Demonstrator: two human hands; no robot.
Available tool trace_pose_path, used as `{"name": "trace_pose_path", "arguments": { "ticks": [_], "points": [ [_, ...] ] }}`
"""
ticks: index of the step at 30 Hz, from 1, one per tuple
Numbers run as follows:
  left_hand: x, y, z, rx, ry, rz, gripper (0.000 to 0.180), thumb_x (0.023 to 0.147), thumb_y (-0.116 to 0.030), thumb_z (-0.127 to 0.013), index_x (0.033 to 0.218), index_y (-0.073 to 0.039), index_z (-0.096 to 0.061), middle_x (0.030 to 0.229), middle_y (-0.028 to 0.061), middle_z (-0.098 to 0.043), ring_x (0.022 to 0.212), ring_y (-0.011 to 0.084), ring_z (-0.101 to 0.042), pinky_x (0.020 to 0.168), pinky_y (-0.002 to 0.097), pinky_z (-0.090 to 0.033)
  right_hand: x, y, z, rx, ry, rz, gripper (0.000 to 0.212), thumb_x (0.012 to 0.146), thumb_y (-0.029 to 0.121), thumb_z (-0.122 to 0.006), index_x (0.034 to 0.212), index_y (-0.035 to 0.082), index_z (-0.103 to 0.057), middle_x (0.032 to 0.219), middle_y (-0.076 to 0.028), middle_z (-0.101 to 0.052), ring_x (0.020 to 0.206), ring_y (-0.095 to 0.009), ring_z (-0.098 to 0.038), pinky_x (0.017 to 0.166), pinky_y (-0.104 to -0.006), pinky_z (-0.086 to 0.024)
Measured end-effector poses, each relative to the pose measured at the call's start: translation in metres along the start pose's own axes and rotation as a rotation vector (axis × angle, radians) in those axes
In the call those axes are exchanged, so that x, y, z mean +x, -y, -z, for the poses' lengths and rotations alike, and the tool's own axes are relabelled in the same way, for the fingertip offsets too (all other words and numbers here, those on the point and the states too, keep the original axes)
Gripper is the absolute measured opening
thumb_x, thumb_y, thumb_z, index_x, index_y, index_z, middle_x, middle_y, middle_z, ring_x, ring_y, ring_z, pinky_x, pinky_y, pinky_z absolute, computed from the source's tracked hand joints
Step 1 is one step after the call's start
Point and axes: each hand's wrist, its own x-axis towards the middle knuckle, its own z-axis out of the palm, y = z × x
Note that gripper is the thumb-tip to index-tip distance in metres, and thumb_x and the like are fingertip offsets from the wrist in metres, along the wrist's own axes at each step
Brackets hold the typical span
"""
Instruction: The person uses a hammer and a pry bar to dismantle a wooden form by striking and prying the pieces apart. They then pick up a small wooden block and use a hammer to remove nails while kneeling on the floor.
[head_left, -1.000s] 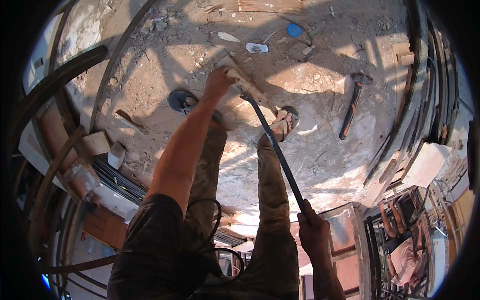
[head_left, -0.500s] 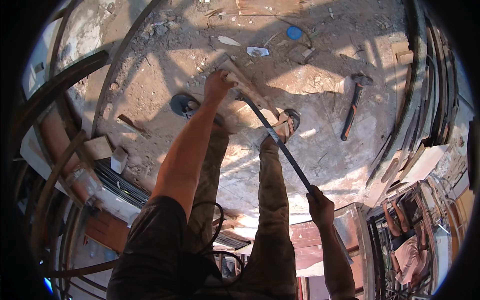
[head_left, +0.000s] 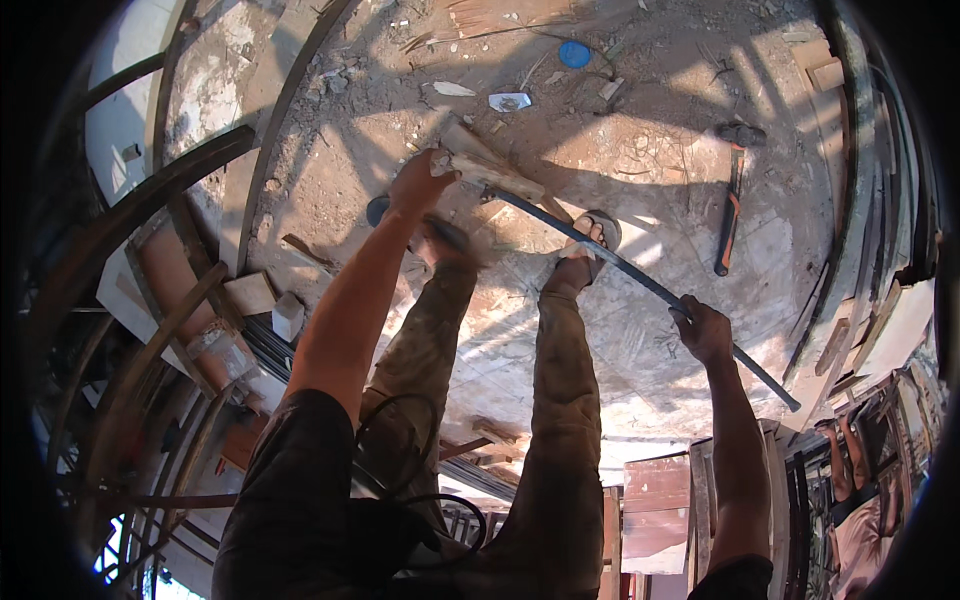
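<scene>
The left hand (head_left: 418,186) grips the end of a short wooden batten (head_left: 490,170), fingers curled over it, arm stretched out far ahead. The right hand (head_left: 703,330) is closed around a long dark steel bar (head_left: 640,285), holding it well down its length, with a stub of the bar sticking out past the fist toward the near right. The bar's long axis runs diagonally: its far tip points up and to the left, meeting the batten just right of the left hand, while the other end drops to the near right. The batten itself lies slanted, its long axis running from far left to near right, resting on the dusty concrete floor (head_left: 640,170).

Below the bar, the person's two legs in mottled trousers stretch forward; the right foot in a sandal (head_left: 598,232) sits just under the bar, and the left foot is planted close to the left hand.

Right of the bar, well apart, a hammer (head_left: 730,205) lies on the floor, its handle roughly near-to-far with the head at the far end. Farther off, a round blue lid (head_left: 575,53) and a small flattened pale wrapper (head_left: 509,101) lie among debris. On the left stand a couple of light-coloured blocks (head_left: 268,302) beside curved wooden planks (head_left: 180,170).
</scene>
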Motion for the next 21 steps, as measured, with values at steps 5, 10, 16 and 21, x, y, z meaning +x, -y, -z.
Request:
{"name": "trace_pose_path", "arguments": {
  "ticks": [5, 10, 16, 21],
  "points": [
    [-0.048, 0.001, 0.090, -0.105, 0.365, 0.133, 0.050, 0.090, -0.039, -0.075, 0.127, -0.006, -0.066, 0.111, 0.0174, -0.074, 0.101, 0.0282, -0.073, 0.088, 0.0387, -0.055, -0.001, -0.013, 0.004, -0.007, -0.048, 0.046, 0.028, 0.095, 0.039, -0.069, 0.108, 0.014, -0.065, 0.081, -0.017, -0.071, 0.079, -0.039, -0.070, 0.069, -0.0492, -0.055],
    [-0.080, 0.018, 0.166, -0.003, 0.224, 0.149, 0.045, 0.094, -0.036, -0.072, 0.126, -0.004, -0.067, 0.112, 0.0172, -0.074, 0.102, 0.0286, -0.073, 0.089, 0.0391, -0.055, 0.002, -0.019, 0.002, -0.005, -0.019, 0.068, 0.030, 0.093, 0.040, -0.070, 0.107, 0.013, -0.065, 0.079, -0.017, -0.070, 0.077, -0.039, -0.070, 0.067, -0.0508, -0.054],
    [-0.099, 0.009, 0.179, -0.037, 0.332, 0.248, 0.044, 0.095, -0.036, -0.071, 0.127, -0.005, -0.067, 0.113, 0.0171, -0.074, 0.106, 0.0267, -0.071, 0.091, 0.0383, -0.054, -0.002, -0.021, 0.002, 0.010, -0.055, 0.057, 0.036, 0.093, 0.044, -0.069, 0.103, 0.010, -0.063, 0.080, -0.017, -0.070, 0.077, -0.039, -0.070, 0.069, -0.0509, -0.054],
    [-0.113, 0.006, 0.151, -0.121, 0.440, 0.217, 0.044, 0.095, -0.036, -0.071, 0.128, -0.006, -0.067, 0.117, 0.0169, -0.073, 0.107, 0.0258, -0.070, 0.092, 0.0374, -0.053, 0.018, -0.025, 0.005, -0.072, -0.026, 0.019, 0.042, 0.091, 0.047, -0.072, 0.088, 0.007, -0.061, 0.077, -0.019, -0.069, 0.077, -0.042, -0.068, 0.068, -0.0516, -0.053]
  ]
}}
